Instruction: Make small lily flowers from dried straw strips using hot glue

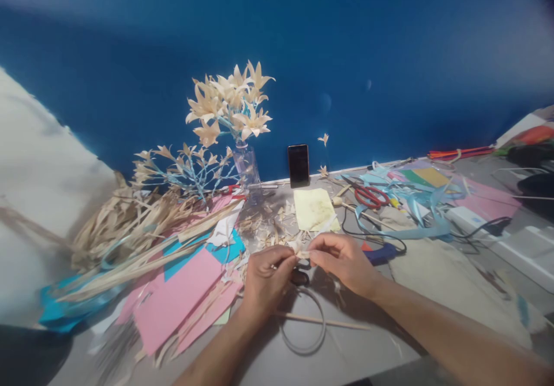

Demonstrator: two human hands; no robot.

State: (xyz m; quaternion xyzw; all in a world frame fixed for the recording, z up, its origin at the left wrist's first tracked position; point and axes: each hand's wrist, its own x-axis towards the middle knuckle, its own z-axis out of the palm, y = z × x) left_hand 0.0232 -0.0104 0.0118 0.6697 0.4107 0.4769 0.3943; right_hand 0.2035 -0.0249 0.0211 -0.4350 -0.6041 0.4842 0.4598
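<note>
My left hand [266, 276] and my right hand [346, 262] meet over the middle of the table. Both are closed in a pinch on a small pale piece of dried husk [304, 254], mostly covered by the fingers. Just beneath them lies a dark object [300, 278], partly hidden, whose kind I cannot make out. Nearer to me, a grey wire ring [324, 325] rests across a thin wooden stick [346, 322]. Husk scraps [277, 233] and a pale yellow sheet of paper [314, 210] lie just beyond the hands.
Husk flowers [234, 100] stand in a clear bottle [246, 169] by the blue wall. A phone [298, 167] leans there. Dried husks [116, 224] and pink paper [177, 299] cover the left; red-handled scissors [372, 197], blue ribbon [428, 227] and cloth [450, 288] lie right.
</note>
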